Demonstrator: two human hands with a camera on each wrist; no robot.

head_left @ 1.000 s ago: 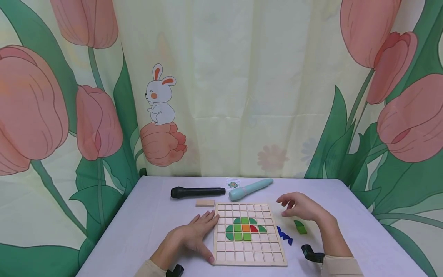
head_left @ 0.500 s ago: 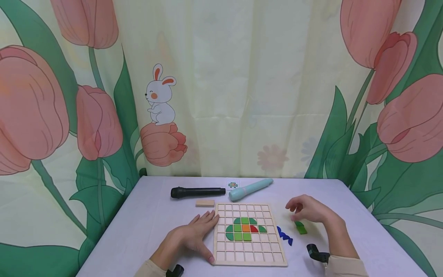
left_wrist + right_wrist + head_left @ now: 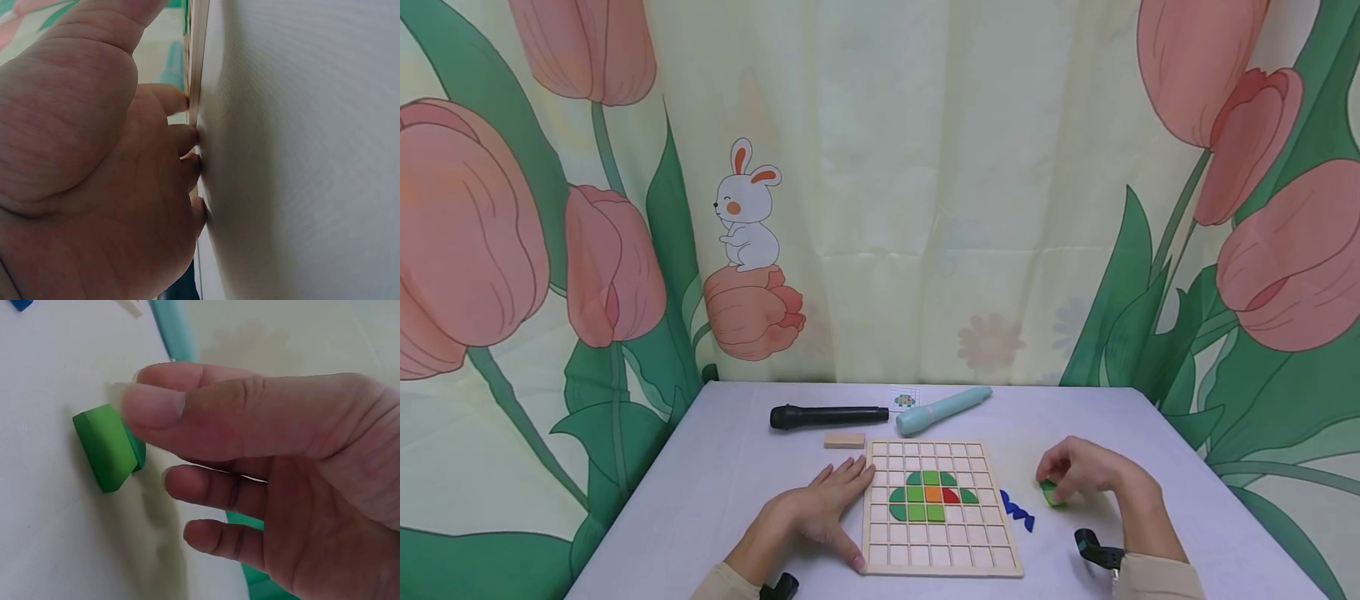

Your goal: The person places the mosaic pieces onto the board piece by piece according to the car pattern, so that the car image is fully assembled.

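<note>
A wooden grid board lies on the table with green, orange and red pieces set in its middle cells. My left hand is spread along the board's left side, with the thumb at its near corner and fingertips at its edge. Right of the board, my right hand is low over two loose green pieces. In the right wrist view, the thumb and index finger are close together right beside a light green block. A dark green piece is partly hidden behind that block.
Several blue pieces lie by the board's right edge. Behind the board are a wooden block, a black microphone-shaped stick, a pale teal stick and a small pattern card. A printed curtain hangs behind the table.
My right hand has moved right and toward the near side, away from beside the board's far corner, down to the green pieces. My left hand and the board have stayed put.
</note>
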